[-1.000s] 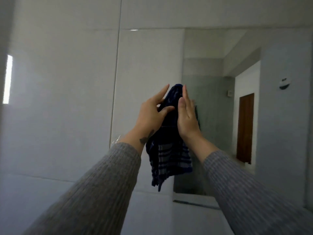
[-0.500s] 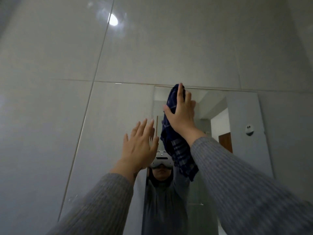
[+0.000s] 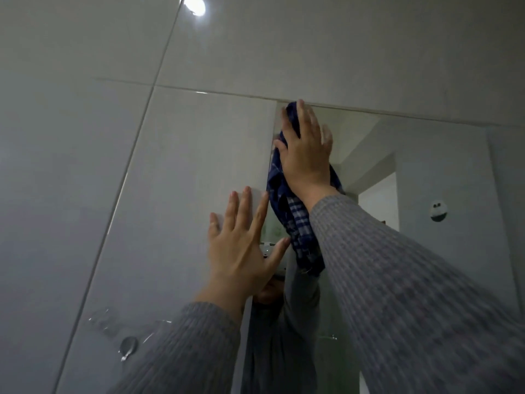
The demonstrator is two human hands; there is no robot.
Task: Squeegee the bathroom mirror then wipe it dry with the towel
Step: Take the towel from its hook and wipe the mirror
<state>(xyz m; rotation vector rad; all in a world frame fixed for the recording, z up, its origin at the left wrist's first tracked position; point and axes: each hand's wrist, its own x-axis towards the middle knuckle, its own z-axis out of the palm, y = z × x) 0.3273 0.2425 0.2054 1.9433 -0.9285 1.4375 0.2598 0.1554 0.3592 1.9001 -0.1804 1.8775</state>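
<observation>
The bathroom mirror (image 3: 443, 172) hangs on the tiled wall ahead and above me. A dark blue checked towel (image 3: 295, 220) is pressed against its top left corner under my right hand (image 3: 306, 155), palm flat with fingers over the cloth; the towel's lower end hangs down along the mirror's left edge. My left hand (image 3: 241, 245) is spread flat, fingers apart, against the wall tile and the mirror's left edge, holding nothing. No squeegee is in view.
Large glossy grey wall tiles (image 3: 113, 166) surround the mirror. A clear adhesive hook (image 3: 127, 345) sits on the tile at lower left. The mirror reflects a doorway and a small round wall fitting (image 3: 439, 210). A ceiling light's glare (image 3: 194, 4) shows at the top.
My right hand has pushed the towel up to the mirror's top left corner. My left hand let go of the towel and now rests flat on the wall. My view tilted upward.
</observation>
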